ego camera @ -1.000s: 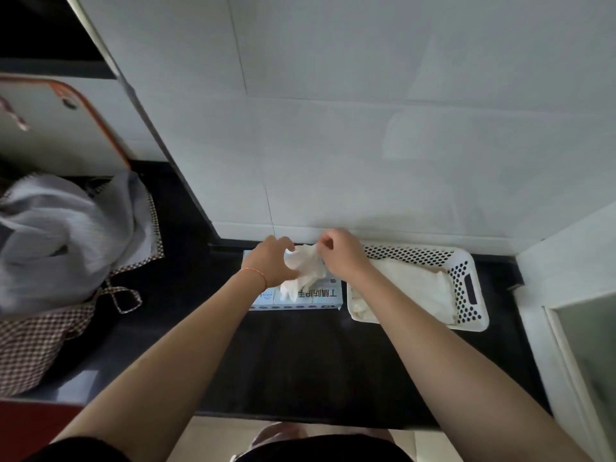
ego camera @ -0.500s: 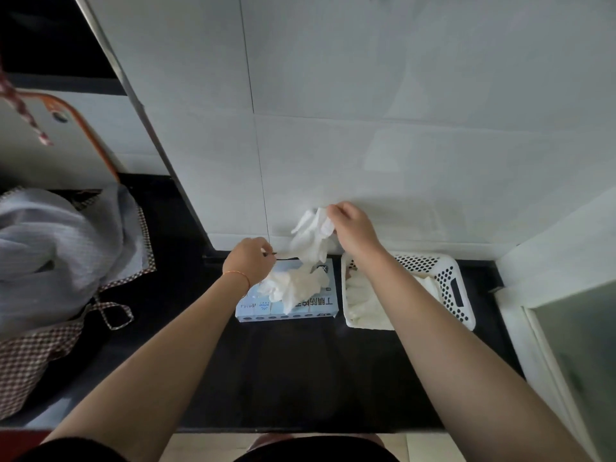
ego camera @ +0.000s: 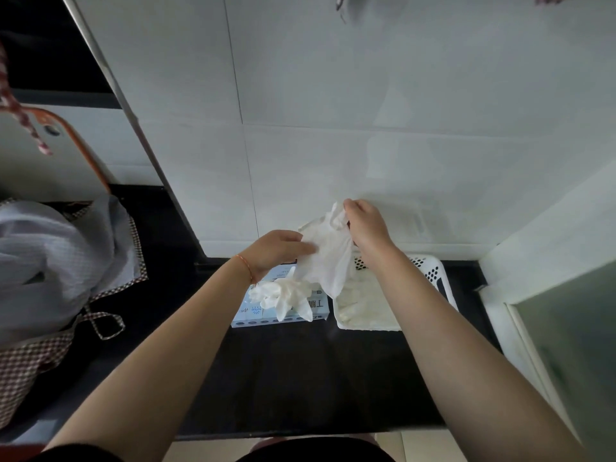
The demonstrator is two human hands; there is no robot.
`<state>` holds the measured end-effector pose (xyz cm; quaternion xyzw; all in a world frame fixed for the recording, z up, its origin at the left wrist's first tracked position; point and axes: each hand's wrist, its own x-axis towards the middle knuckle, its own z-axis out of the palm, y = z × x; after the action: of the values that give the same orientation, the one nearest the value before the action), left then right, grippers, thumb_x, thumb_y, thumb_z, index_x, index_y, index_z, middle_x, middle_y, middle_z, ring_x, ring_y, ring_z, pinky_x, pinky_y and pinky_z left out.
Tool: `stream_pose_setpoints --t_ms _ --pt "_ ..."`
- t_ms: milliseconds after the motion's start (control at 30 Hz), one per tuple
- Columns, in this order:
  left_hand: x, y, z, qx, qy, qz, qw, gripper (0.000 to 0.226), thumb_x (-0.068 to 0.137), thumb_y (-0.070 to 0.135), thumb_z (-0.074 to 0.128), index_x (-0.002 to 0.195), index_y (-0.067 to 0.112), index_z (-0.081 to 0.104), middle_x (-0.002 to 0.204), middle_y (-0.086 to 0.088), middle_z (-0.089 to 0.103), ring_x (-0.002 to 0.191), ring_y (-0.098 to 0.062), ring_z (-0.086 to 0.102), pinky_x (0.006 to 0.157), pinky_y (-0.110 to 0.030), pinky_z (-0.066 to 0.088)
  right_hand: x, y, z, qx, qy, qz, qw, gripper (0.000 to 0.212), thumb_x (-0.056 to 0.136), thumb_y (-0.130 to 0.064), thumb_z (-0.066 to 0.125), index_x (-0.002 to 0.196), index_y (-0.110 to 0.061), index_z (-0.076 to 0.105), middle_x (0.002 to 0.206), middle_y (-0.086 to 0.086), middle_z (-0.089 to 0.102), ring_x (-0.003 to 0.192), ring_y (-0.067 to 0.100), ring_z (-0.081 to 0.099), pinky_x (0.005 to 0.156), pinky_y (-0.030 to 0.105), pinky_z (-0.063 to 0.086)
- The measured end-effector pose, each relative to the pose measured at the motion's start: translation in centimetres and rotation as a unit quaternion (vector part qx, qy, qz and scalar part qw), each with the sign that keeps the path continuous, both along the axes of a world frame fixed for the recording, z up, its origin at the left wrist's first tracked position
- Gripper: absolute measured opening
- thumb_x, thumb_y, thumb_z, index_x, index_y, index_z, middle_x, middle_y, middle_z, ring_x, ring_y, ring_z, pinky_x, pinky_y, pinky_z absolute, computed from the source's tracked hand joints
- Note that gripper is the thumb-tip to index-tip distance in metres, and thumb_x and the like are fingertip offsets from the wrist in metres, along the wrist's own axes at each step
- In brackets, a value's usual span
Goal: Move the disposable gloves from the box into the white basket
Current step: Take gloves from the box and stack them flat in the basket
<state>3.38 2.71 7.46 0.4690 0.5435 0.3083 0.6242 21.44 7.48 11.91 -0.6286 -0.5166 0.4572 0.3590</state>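
My right hand [ego camera: 366, 225] pinches the top edge of a white glove [ego camera: 328, 255], fingertips closed on it, and holds it up in front of the tiled wall [ego camera: 333, 161] so it hangs down loose. My left hand [ego camera: 276, 250] meets the same glove on its left side — thumb and fingers pressed against the sheet, a thin orange band [ego camera: 246, 266] at the wrist. Below my left hand a bunch of gloves [ego camera: 283, 295] spills out of the light-blue box [ego camera: 246, 315], which lies on the black counter [ego camera: 283, 378]. Just right of the box sits the white basket [ego camera: 433, 271] with perforated walls, more pale gloves lying inside it. Far to the left, a grey cloth [ego camera: 50, 255] is heaped on a checked fabric.
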Motion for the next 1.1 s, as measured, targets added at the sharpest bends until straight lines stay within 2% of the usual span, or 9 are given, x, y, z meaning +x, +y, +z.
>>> stream_pose_setpoints --t_ms 200,300,367,467,567,767,867,967,1100 --pt "2.4 -0.7 0.7 -0.018 -0.005 0.031 0.999 0.024 0.089 0.015 0.07 0.069 0.012 0.058 0.06 0.001 0.049 0.054 -0.011 0.046 0.058 -0.021 0.046 3.6 -0.8 -1.9 -0.039 -0.077 -0.061 0.994 0.016 0.095 -0.019 0.044 0.083 -0.01 0.048 0.077 0.005 0.049 0.069 0.021 0.052 0.057 0.028 0.033" --pt "4.4 -0.8 1.4 -0.029 0.013 0.087 0.996 0.007 0.089 0.008 0.068 0.09 0.01 0.061 0.07 -0.004 0.057 0.054 -0.012 0.055 0.054 -0.023 0.052 4.8 -1.7 -2.1 -0.035 -0.149 -0.026 0.988 0.023 0.092 -0.021 0.054 0.11 -0.009 0.05 0.099 0.003 0.055 0.089 0.022 0.056 0.071 0.027 0.036" --pt "5.8 -0.6 1.4 -0.045 -0.009 0.148 0.988 0.025 0.089 0.004 0.067 0.11 0.009 0.054 0.078 -0.01 0.062 0.053 -0.012 0.062 0.049 -0.023 0.052 5.2 -2.4 -1.5 -0.01 -0.132 0.038 0.99 0.022 0.09 -0.029 0.061 0.103 -0.013 0.055 0.097 0.0 0.061 0.087 0.019 0.06 0.073 0.027 0.04" --pt "7.7 -0.2 1.5 -0.065 -0.068 0.186 0.978 0.024 0.091 0.0 0.06 0.112 0.012 0.056 0.079 -0.012 0.065 0.058 -0.015 0.066 0.053 -0.025 0.055 5.9 -3.9 -0.2 -0.027 -0.086 0.18 0.979 0.038 0.081 -0.046 0.074 0.098 -0.018 0.056 0.098 0.0 0.065 0.087 0.014 0.064 0.072 0.03 0.051" --pt "9.4 0.1 1.9 -0.104 -0.135 0.177 0.969 0.011 0.095 0.001 0.053 0.096 0.003 0.064 0.076 -0.012 0.063 0.057 -0.017 0.064 0.053 -0.026 0.055 6.7 -4.7 -0.3 -0.017 -0.157 0.23 0.96 0.053 0.071 -0.043 0.083 0.103 -0.019 0.047 0.105 0.0 0.057 0.092 0.016 0.06 0.076 0.034 0.05" --pt "11.0 0.4 2.0 -0.131 -0.207 0.159 0.956 0.02 0.098 0.003 0.044 0.104 -0.004 0.062 0.09 -0.018 0.072 0.078 -0.027 0.072 0.071 -0.031 0.061 9.0 -4.0 -0.7 0.077 -0.208 0.152 0.963 0.004 0.09 -0.023 0.062 0.093 -0.02 0.063 0.09 -0.008 0.064 0.083 0.013 0.06 0.063 0.022 0.044" --pt "11.5 0.4 1.9 -0.094 -0.137 0.134 0.977 0.017 0.092 0.001 0.059 0.107 -0.006 0.063 0.092 -0.017 0.073 0.081 -0.027 0.072 0.078 -0.031 0.06 9.8 -3.3 -0.3 0.094 -0.206 0.097 0.969 0.012 0.091 -0.02 0.06 0.093 -0.018 0.072 0.084 -0.007 0.067 0.081 0.011 0.06 0.069 0.022 0.044" --pt "12.0 0.6 1.9 -0.049 0.029 0.072 0.996 0.021 0.087 0.003 0.067 0.107 -0.004 0.067 0.081 -0.009 0.072 0.068 -0.019 0.068 0.07 -0.026 0.058 10.5 -2.8 0.5 0.091 -0.18 0.056 0.978 0.015 0.09 -0.017 0.059 0.093 -0.017 0.073 0.084 -0.006 0.068 0.08 0.01 0.061 0.072 0.022 0.045" --pt "12.9 0.8 1.9 0.113 0.274 -0.004 0.955 0.023 0.08 0.023 0.075 0.102 0.026 0.069 0.1 0.004 0.06 0.092 -0.012 0.055 0.077 -0.024 0.042 10.9 -2.6 1.5 0.084 -0.152 0.073 0.982 0.019 0.087 -0.016 0.054 0.088 -0.018 0.073 0.076 -0.006 0.065 0.067 0.008 0.055 0.058 0.018 0.041"
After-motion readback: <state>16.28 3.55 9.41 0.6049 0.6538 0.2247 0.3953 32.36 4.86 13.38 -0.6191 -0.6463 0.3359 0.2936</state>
